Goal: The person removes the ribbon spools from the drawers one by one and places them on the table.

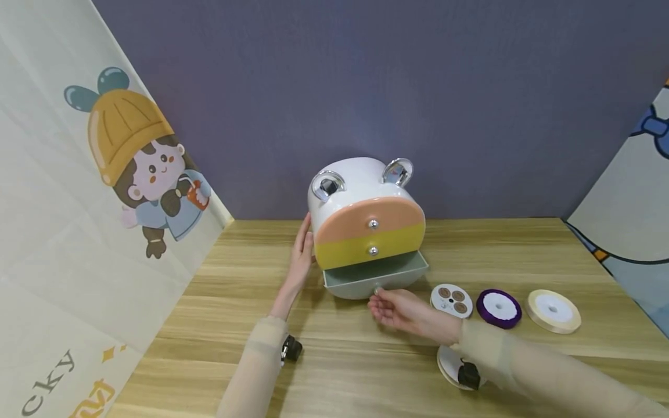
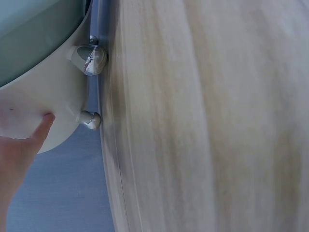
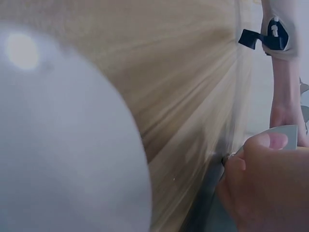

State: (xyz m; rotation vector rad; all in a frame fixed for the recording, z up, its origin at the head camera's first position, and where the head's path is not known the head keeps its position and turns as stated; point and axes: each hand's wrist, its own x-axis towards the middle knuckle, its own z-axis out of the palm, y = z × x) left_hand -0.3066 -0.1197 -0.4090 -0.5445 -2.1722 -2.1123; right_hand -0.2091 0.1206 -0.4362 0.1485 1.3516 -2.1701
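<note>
A small rounded drawer cabinet (image 1: 360, 176) with a white shell and silver ears stands against the back wall. Its orange top drawer (image 1: 345, 223) and yellow middle drawer (image 1: 342, 253) are closed, while the grey-green bottom drawer (image 1: 350, 289) is pulled partly out and its visible inside holds nothing. My right hand (image 1: 401, 312) pinches the bottom drawer's silver knob between thumb and fingers. Flat against the cabinet's left side rests my left hand (image 1: 300, 259), fingers extended. In the left wrist view, a fingertip of that hand (image 2: 21, 152) touches the white shell beside the silver feet (image 2: 91, 60).
To the right on the wooden table lie a white reel with brown circles (image 1: 451, 301), a purple ribbon spool (image 1: 499, 308) and a cream ribbon spool (image 1: 554, 311). Another white spool (image 1: 452, 366) sits partly under my right forearm. A printed panel (image 1: 63, 232) borders the left side.
</note>
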